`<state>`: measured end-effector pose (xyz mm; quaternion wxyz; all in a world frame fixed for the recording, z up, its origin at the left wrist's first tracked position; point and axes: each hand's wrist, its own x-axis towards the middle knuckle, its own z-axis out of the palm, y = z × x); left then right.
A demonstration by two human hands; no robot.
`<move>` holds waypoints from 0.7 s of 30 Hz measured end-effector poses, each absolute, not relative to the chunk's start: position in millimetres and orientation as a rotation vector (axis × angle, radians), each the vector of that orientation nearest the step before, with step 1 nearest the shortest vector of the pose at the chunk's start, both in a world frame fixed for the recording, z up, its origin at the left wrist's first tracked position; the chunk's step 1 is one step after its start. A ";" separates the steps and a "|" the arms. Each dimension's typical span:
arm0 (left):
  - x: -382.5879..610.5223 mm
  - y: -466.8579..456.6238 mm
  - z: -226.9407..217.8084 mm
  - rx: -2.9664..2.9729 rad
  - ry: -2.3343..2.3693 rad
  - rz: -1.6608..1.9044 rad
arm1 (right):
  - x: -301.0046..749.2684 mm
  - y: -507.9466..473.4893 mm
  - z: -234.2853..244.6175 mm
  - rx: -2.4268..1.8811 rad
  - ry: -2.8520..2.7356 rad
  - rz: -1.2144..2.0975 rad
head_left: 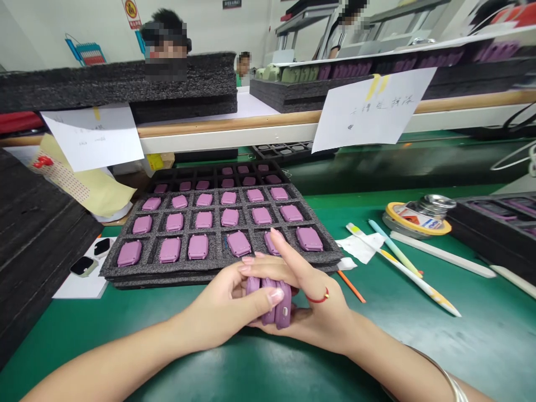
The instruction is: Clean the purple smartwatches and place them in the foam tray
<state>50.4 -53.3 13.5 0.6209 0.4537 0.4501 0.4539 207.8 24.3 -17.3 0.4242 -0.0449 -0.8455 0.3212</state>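
Purple watch cases (283, 306), bunched side by side, sit between the left hand (228, 304) and right hand (320, 296) above the near counter (234, 379); both hands are partly closed around them, probably to keep the bunch together. Just beyond, the black foam tray's (146, 274) compartments likely keep similar cases (198, 247) from rubbing.

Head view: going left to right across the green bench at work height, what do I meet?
Black foam stack → white paper bearing dark-faced watches → foam tray of purple cases → white tissue → yellow-rimmed tape roll → dark foam tray at the right edge.
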 end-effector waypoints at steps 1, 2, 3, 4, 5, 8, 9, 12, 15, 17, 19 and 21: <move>49.9 -53.2 13.4 1.027 1.029 1.049 | 208.4 25.3 -18.2 -0.111 -2.121 0.817; 50.0 -53.2 13.6 1.000 1.023 1.054 | 209.1 26.3 -19.1 -0.111 -2.124 0.841; 50.5 -53.5 14.0 0.962 1.018 1.060 | 210.0 27.3 -20.0 -0.114 -2.124 0.876; 51.6 -53.9 14.7 0.923 1.018 1.057 | 210.9 28.1 -20.6 -0.116 -2.122 0.919; 52.9 -54.4 15.6 0.891 1.027 1.051 | 211.8 28.8 -21.0 -0.116 -2.115 0.963; 56.8 -55.0 18.0 0.873 1.028 1.022 | 212.9 29.6 -21.1 -0.112 -2.083 1.064; 57.4 -54.8 18.3 0.885 1.012 1.020 | 212.6 29.5 -21.0 -0.106 -2.074 1.072; 56.2 -53.6 17.9 0.928 1.006 1.046 | 210.6 28.0 -19.7 -0.079 -2.087 1.066; 51.4 -53.4 18.0 0.997 1.158 1.089 | 208.7 25.6 -13.5 -0.054 -2.175 0.963; 47.9 -54.9 19.4 1.095 1.255 1.150 | 208.0 24.8 -5.5 -0.071 -2.202 0.925; 45.1 -57.3 20.9 1.242 1.303 1.235 | 206.7 25.8 4.2 -0.111 -2.138 0.988; 43.5 -59.5 21.4 1.399 1.346 1.306 | 203.7 28.9 12.7 -0.164 -2.006 1.119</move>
